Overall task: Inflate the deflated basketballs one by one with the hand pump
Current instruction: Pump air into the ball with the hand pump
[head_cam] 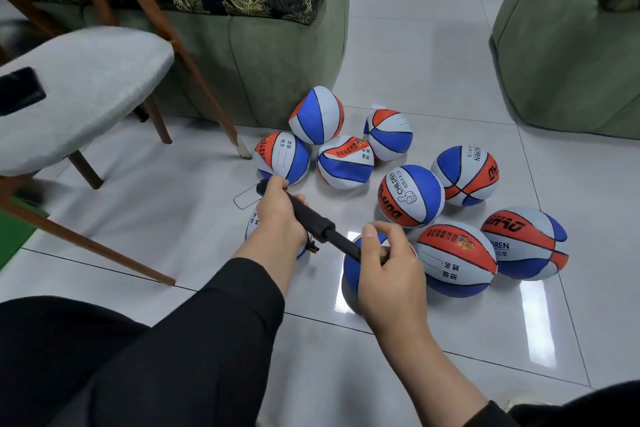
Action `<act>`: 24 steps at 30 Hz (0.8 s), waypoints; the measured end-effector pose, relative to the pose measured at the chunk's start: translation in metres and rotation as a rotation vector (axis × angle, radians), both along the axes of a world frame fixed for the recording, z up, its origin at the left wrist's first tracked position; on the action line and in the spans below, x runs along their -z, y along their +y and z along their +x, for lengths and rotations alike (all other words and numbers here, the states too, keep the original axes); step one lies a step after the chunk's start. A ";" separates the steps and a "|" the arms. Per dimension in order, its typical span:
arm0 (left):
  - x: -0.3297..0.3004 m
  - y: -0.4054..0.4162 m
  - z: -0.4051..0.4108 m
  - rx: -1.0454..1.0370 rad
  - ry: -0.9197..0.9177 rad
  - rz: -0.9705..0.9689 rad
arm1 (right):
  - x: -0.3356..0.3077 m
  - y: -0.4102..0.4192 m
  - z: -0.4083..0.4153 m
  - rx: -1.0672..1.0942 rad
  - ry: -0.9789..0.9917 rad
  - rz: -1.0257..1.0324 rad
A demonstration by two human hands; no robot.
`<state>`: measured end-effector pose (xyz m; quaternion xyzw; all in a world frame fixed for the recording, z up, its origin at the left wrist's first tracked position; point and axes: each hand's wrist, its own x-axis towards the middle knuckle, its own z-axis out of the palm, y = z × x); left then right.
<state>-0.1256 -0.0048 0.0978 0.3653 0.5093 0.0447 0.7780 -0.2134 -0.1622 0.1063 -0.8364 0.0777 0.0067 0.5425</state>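
Note:
A black hand pump (313, 222) lies slanted above the floor between my hands. My left hand (280, 215) grips its barrel near the upper end. My right hand (391, 260) grips the lower end of the pump, thumb raised. Under my right hand sits a blue and white basketball (350, 274), mostly hidden. Another ball (252, 224) peeks out behind my left wrist. Several red, white and blue basketballs lie on the tiles, some dented and saggy like one (317, 116) by the sofa, others rounder like one (410, 196) at centre.
A grey cushioned chair (79, 94) with wooden legs stands at left, one leg (239, 146) ending close to the balls. A green sofa (277, 55) is behind the balls, a second green seat (568, 55) at right. The floor is glossy white tile (467, 340).

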 end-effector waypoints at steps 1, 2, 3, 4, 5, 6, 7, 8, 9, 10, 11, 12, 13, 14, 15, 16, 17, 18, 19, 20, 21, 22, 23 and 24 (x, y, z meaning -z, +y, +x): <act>0.001 -0.009 -0.002 0.012 -0.008 -0.014 | 0.001 0.000 0.001 0.014 -0.002 -0.009; 0.001 -0.020 -0.005 0.018 -0.011 -0.025 | 0.003 0.001 0.003 0.034 0.003 -0.018; 0.001 -0.032 -0.008 0.024 -0.007 -0.032 | 0.005 0.001 0.005 0.050 0.010 -0.023; 0.003 -0.041 -0.012 0.027 0.002 -0.031 | 0.007 0.001 0.006 0.059 0.015 -0.026; 0.004 -0.049 -0.015 0.027 0.009 -0.027 | 0.009 0.001 0.007 0.062 0.019 -0.033; 0.004 -0.053 -0.017 0.026 0.011 -0.027 | 0.010 0.002 0.007 0.059 0.024 -0.040; 0.004 -0.054 -0.018 0.026 0.012 -0.029 | 0.010 0.003 0.008 0.049 0.032 -0.043; 0.004 -0.053 -0.017 0.034 0.014 -0.028 | 0.009 0.004 0.007 0.032 0.042 -0.040; 0.003 -0.050 -0.016 0.046 0.015 -0.024 | 0.007 0.006 0.007 0.008 0.051 -0.035; 0.001 -0.046 -0.014 0.058 0.014 -0.019 | 0.005 0.007 0.007 -0.016 0.056 -0.034; -0.001 -0.039 -0.011 0.061 0.015 -0.014 | 0.002 0.007 0.006 -0.032 0.058 -0.033; -0.003 -0.032 -0.008 0.050 0.015 -0.010 | 0.000 0.007 0.006 -0.031 0.055 -0.026; -0.006 -0.023 -0.005 0.023 0.011 -0.005 | -0.001 0.005 0.005 -0.015 0.049 -0.011; -0.008 -0.013 -0.002 -0.013 0.004 0.006 | -0.002 0.003 0.005 0.005 0.045 0.007; -0.011 -0.004 0.001 -0.043 -0.002 0.018 | -0.003 0.001 0.004 0.017 0.044 0.018; -0.011 0.002 0.003 -0.052 -0.003 0.028 | -0.004 0.000 0.003 0.018 0.043 0.021; -0.012 0.004 0.005 -0.047 -0.001 0.032 | -0.005 -0.001 0.002 0.015 0.040 0.018; -0.011 0.002 0.005 -0.032 0.000 0.030 | -0.006 -0.001 0.002 0.014 0.034 0.012; -0.010 -0.004 0.004 -0.014 0.001 0.021 | -0.006 0.000 0.002 0.019 0.028 0.003; -0.008 -0.013 0.002 0.004 0.003 0.008 | -0.006 0.000 0.004 0.026 0.029 -0.004; -0.007 -0.024 -0.002 0.014 0.004 -0.006 | -0.006 0.001 0.005 0.031 0.036 -0.008; -0.004 -0.033 -0.005 0.021 0.006 -0.019 | -0.005 0.001 0.007 0.029 0.043 -0.013; -0.002 -0.042 -0.009 0.023 0.012 -0.029 | -0.005 0.002 0.008 0.024 0.045 -0.021; -0.001 -0.048 -0.013 0.026 0.018 -0.040 | -0.004 0.002 0.009 0.015 0.043 -0.032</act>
